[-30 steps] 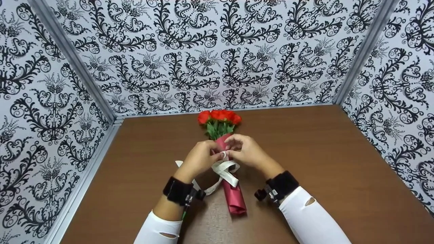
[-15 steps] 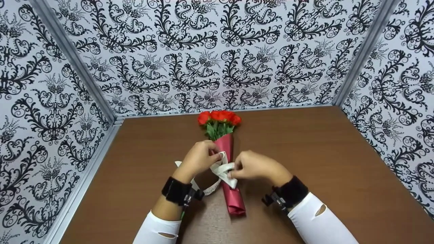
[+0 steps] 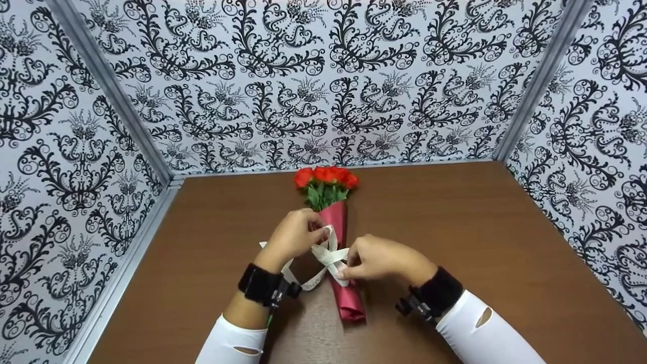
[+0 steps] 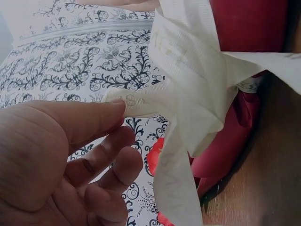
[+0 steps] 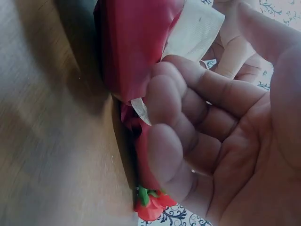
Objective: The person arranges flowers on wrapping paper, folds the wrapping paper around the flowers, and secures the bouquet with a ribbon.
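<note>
A bouquet of red flowers (image 3: 327, 175) lies on the table in dark red wrapping paper (image 3: 348, 302). A cream ribbon (image 3: 329, 256) circles the wrap and forms a loose bow, its knot large in the left wrist view. My left hand (image 3: 298, 233) pinches one loop of the ribbon between thumb and index finger, the other fingers loosely curled. My right hand (image 3: 384, 257) is beside the bow at the lower ribbon tail. In the right wrist view its fingers (image 5: 164, 99) bend loosely near the ribbon, with thumb and index tip apart.
A long ribbon tail (image 3: 314, 284) trails left across the brown table (image 3: 455, 212), passing by my left wrist. Patterned black-and-white walls (image 3: 323, 101) enclose the table at the back and sides. Each wrist wears a black band with a small camera.
My right hand has moved down and right from the knot to the lower ribbon tail. The ribbon's loops now spread into a bow shape. My left hand stays almost in place, still pinching its loop.
</note>
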### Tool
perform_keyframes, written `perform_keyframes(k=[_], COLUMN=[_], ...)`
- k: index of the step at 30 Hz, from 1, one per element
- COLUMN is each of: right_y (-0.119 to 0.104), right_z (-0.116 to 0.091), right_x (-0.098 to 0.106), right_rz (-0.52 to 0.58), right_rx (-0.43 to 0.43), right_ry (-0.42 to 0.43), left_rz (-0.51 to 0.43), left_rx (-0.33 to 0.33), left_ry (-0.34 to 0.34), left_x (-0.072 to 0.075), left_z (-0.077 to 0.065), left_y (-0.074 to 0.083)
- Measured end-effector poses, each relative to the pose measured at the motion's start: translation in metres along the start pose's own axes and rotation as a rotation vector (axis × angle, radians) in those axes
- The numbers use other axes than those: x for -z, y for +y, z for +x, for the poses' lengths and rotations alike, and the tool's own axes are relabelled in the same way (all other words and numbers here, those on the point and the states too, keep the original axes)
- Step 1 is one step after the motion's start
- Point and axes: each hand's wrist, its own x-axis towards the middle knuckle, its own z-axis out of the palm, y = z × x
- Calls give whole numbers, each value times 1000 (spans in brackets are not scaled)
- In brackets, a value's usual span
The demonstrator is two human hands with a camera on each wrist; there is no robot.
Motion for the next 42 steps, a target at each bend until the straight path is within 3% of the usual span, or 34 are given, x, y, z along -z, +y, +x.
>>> perform_keyframes(k=[14, 18, 24, 32, 38, 42], right_y=[0, 13, 38, 63, 72, 74], right_z=[-3, -8, -27, -49, -64, -70], right_x=[-3, -2, 2, 5, 5, 3], right_rz=[-37, -52, -61, -73, -43, -1], right_rx=[84, 82, 14, -73, -163, -166], right_ry=[21, 54, 59, 1, -59, -83], left_rz=[5, 18, 47, 120, 122, 129], left_rx=[-14, -5, 74, 152, 209, 254], left_ry=[-16, 4, 44, 45, 31, 9], left_x=[7, 11, 22, 33, 38, 39], left_z=[4, 7, 9, 5, 2, 0], left_y=[3, -7, -28, -56, -74, -80])
